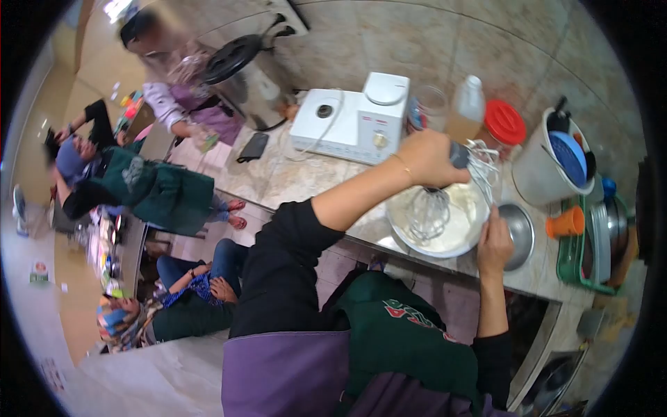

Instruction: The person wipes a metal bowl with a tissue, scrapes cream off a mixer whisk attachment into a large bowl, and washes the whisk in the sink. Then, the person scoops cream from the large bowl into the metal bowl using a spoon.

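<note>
My left hand [432, 158] is closed around the dark handle of a whisk [429, 214], whose wire loops point down into the white bowl [403, 240]. Thick white cream [455, 217] fills much of that bowl. At the bowl's right side, my right hand [495, 240] is closed, with its fingers near the rim. Cream-coated wire loops of a beater [483, 167] rise just above it, close to my left hand; they seem to be in its fingers. A steel bowl [516, 236] stands partly behind my right hand.
A white mixer base [351, 121], a bottle [467, 108], a red-lidded jar [504, 121] and a white bucket [549, 167] line the wall. An orange cup [566, 222] and green rack [573, 267] stand right. A phone [253, 147] lies left. Several people are at left.
</note>
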A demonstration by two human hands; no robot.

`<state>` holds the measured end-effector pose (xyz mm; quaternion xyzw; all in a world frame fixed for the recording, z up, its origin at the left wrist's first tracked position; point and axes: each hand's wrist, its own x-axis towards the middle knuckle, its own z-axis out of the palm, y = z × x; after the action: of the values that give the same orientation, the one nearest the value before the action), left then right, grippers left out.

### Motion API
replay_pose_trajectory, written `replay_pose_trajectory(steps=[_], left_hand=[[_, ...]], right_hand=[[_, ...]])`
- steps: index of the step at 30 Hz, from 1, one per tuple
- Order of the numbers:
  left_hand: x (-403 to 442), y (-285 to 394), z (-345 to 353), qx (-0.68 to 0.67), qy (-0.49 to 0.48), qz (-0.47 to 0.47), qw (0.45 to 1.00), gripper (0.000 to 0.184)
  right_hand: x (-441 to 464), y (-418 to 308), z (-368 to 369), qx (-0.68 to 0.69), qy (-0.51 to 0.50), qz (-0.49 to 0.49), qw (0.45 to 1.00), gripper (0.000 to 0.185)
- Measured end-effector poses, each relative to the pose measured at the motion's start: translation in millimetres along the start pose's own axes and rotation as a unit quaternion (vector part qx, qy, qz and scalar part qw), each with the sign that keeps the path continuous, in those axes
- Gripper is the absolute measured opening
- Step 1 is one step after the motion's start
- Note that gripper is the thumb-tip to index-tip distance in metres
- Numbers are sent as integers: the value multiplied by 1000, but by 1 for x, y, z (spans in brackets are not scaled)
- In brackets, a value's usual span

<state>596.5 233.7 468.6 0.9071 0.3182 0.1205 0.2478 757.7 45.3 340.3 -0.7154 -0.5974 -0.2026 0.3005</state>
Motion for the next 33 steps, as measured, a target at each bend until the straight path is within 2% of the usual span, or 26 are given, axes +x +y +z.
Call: replay_pose_trajectory(steps=[4,12,18,22,25,27,28,30,33], left_hand=[[-4,-2,-3,-4,19,8,1000,57],[-12,-10,0,-5,22,11,1000,58],[-12,-19,4,-39,42,-17,998,59],[-16,-15,-4,-30,31,-35,998,60],[-19,-16,-5,-25,32,-34,999,60],[-21,-16,-6,-31,30,-36,998,60],[-21,-17,-5,-24,29,-31,999,59],[-22,-15,-5,-19,26,-24,999,57],[-22,-10,-5,-25,17,-33,999,57]], right_hand=[[3,-11,-2,-21,-11,-29,999,40],[-1,-16,1,-28,-27,-23,999,40],[-7,-9,0,-28,18,7,999,42],[-13,-10,-6,-49,48,35,997,32],[-21,-6,-5,6,40,95,995,28],[-24,-2,-3,99,25,185,977,24],[-22,-1,-2,97,27,187,977,24],[-16,0,1,183,49,252,949,21],[-8,-4,6,211,73,241,945,19]])
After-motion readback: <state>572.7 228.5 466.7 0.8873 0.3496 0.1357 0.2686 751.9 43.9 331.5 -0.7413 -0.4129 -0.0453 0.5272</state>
